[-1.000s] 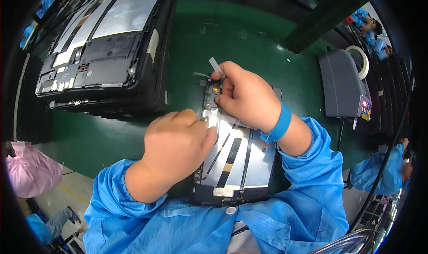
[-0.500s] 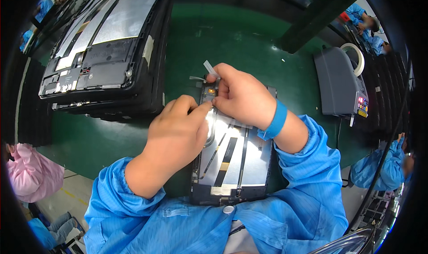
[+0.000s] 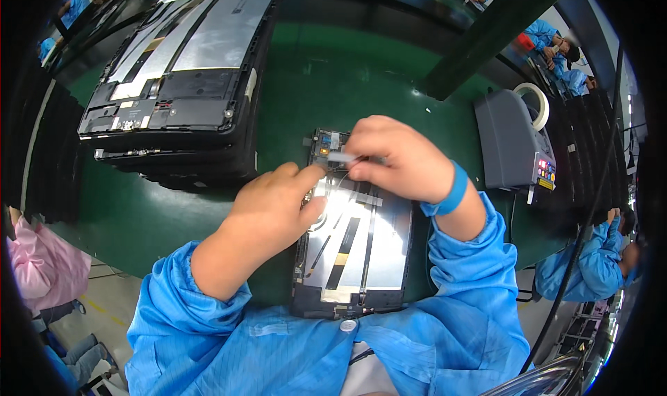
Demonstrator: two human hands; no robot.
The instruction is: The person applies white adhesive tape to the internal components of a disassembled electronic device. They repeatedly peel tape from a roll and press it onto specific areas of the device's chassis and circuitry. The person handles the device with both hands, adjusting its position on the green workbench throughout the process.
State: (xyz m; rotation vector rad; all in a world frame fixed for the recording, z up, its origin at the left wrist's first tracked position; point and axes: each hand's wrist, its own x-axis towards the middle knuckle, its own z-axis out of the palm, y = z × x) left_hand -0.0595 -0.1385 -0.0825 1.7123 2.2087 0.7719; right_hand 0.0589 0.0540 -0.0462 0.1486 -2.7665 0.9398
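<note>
In front of me lies an opened tablet-like device (image 3: 385, 246), its silver metal sheet and black frame facing up. My right hand (image 3: 399, 158) is closed over its upper part, pinching a short strip of translucent tape (image 3: 340, 158). A thin pale wire runs from near those fingers down onto the device. My left hand (image 3: 271, 205) rests at the device's upper left edge, thumb and forefinger apart, fingertips touching near the wire. Its other fingers are curled and partly hidden.
A tall stack of similar opened devices (image 3: 222, 45) stands at the left on the green table (image 3: 333, 69). A grey tape dispenser (image 3: 504, 142) with a tape roll is at the right. Dark stacks line both sides. A dark post (image 3: 486, 42) rises behind; other people sit around.
My right hand has brought the tape strip down from above the device's top edge to lie across its upper part. My left thumb and forefinger have spread apart.
</note>
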